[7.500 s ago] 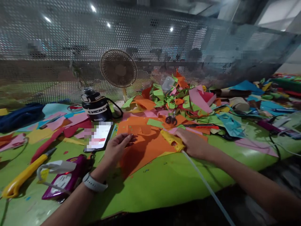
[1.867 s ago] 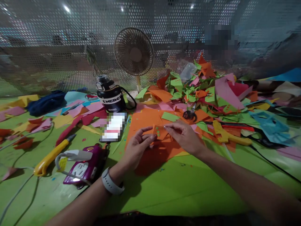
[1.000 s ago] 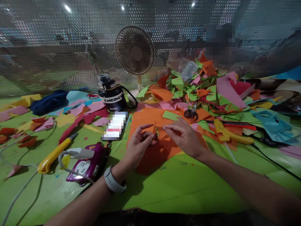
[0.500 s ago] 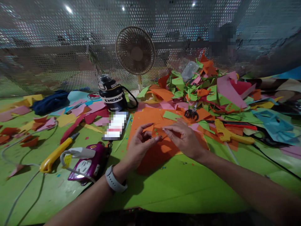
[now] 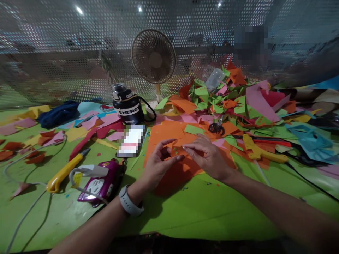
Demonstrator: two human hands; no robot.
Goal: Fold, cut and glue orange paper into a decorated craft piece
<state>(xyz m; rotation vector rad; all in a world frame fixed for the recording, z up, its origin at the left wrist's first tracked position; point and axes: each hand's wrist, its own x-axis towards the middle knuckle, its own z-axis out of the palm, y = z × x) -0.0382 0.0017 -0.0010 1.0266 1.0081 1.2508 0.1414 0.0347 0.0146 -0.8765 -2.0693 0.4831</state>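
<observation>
A small orange piece of paper with tiny green marks [image 5: 175, 151] is between the two hands, in front of larger flat orange paper sheets [image 5: 169, 181]. The left hand [image 5: 159, 164] curls around its left side, thumb and forefinger set apart at its lower and upper edges; I cannot tell whether they grip it. The right hand [image 5: 209, 157] has its thumb and forefinger brought close together at the piece's right edge; whether they pinch it cannot be made out. Only a narrow gap separates the two sets of fingertips.

Below the orange sheets, the green-covered tabletop [image 5: 201, 211] runs as a broad open stretch to its front edge, with a few specks near the sheets. The left wrist wears a pale watch with a perforated strap [image 5: 129, 203].

Beyond the right hand lie a light green paper rectangle [image 5: 194, 129] and black-handled scissors [image 5: 217, 128]; to its right, well apart, is a yellow plastic glue gun [image 5: 258, 151] with a dark cord trailing to the right.

Left of the sheets, a phone with a blurred-out screen [image 5: 131, 141] lies close to their edge. A purple power block [image 5: 99, 183] and a yellow-handled tool with a grey tip [image 5: 65, 173] crowd the room left of the watch.

Farther back stand a black bottle with a white label band [image 5: 129, 110] and a round beige fan [image 5: 154, 56], beside a heap of green, orange and pink paper scraps [image 5: 202, 95]. A perforated metal screen [image 5: 87, 53] bounds the far side.
</observation>
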